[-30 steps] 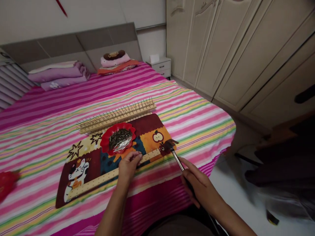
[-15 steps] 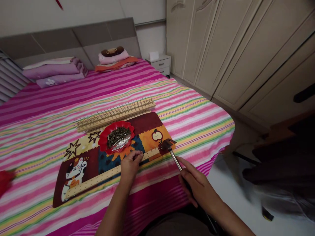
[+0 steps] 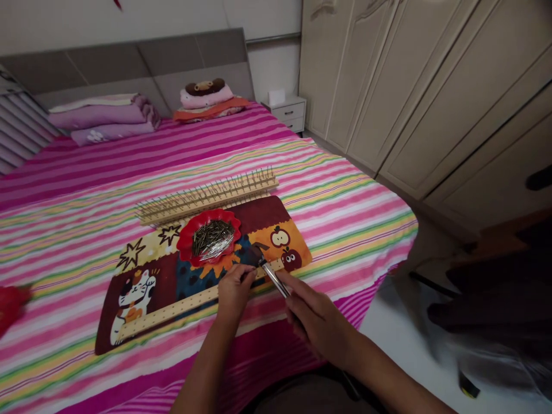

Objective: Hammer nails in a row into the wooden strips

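My right hand (image 3: 317, 316) is wrapped round the handle of a claw hammer (image 3: 275, 277). The hammer's dark head hangs over the mat, close to the fingertips of my left hand (image 3: 234, 289). Those fingers are pinched together on a pale wooden strip (image 3: 179, 309) with rows of small dark holes or dots. What they pinch is too small to make out. Beneath the strip lies a patterned mat (image 3: 161, 292) with a cat and apples on it. Just beyond my left hand, a red scalloped bowl (image 3: 184, 246) holds many loose nails (image 3: 212, 238).
Behind the bowl lies a wooden piece (image 3: 207, 202) bristling with upright nails. All this rests on a bed with a striped cover (image 3: 345, 213). A red object (image 3: 11, 307) is at the left edge. Folded bedding (image 3: 103, 118) sits near the headboard; wardrobes (image 3: 414, 115) stand at right.
My right hand has brought the hammer leftward, from above the mat's right end to beside my left fingertips. My left hand stays pinched at the strip. The view has shifted slightly.
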{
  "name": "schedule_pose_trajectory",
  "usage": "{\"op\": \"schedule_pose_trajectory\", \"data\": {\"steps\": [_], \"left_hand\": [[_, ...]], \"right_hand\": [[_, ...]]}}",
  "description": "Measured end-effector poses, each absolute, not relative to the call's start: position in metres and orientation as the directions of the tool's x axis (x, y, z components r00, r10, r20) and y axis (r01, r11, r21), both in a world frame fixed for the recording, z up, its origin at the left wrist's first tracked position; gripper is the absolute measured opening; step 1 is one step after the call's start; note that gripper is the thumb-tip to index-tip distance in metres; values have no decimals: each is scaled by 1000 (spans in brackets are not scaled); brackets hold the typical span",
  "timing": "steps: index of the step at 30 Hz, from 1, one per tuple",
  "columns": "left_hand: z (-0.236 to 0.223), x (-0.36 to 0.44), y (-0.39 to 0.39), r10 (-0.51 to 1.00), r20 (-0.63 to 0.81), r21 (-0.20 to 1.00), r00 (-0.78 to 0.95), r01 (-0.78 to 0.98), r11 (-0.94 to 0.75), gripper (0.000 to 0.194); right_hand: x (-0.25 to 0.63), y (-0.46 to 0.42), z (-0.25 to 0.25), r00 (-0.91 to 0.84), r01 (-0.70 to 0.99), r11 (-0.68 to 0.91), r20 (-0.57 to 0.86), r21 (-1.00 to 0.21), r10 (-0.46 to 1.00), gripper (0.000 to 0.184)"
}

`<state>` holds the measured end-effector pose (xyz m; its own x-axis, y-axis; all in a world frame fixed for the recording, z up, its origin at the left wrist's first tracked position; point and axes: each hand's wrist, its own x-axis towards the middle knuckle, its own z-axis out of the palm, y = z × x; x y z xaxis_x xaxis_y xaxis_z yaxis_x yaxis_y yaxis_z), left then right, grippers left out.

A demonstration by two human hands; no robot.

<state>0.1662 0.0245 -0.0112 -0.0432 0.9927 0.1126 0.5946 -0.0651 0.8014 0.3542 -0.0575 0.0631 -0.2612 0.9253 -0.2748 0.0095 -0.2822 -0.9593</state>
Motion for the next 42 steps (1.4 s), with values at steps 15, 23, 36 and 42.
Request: {"op": "schedule_pose_trajectory", "data": {"steps": [15, 23, 36, 42], "left_hand": [[-6, 160, 28, 998, 57, 761, -28, 648, -25, 13], [37, 109, 80, 983, 73, 380, -167, 916, 128, 17], [27, 113, 120, 986, -104, 226, -132, 962, 152, 14], [29, 104, 114, 986, -103, 289, -128, 945, 153, 13]], "right_hand": [[367, -75, 66, -144, -68, -265, -253, -962, 957, 51], [377, -86, 59, 30, -96, -378, -382, -921, 924, 60], [379, -86, 46, 14, -102, -375, -378, -921, 926, 61], [379, -85, 46, 4, -122, -384, -387, -915, 922, 60]]}}
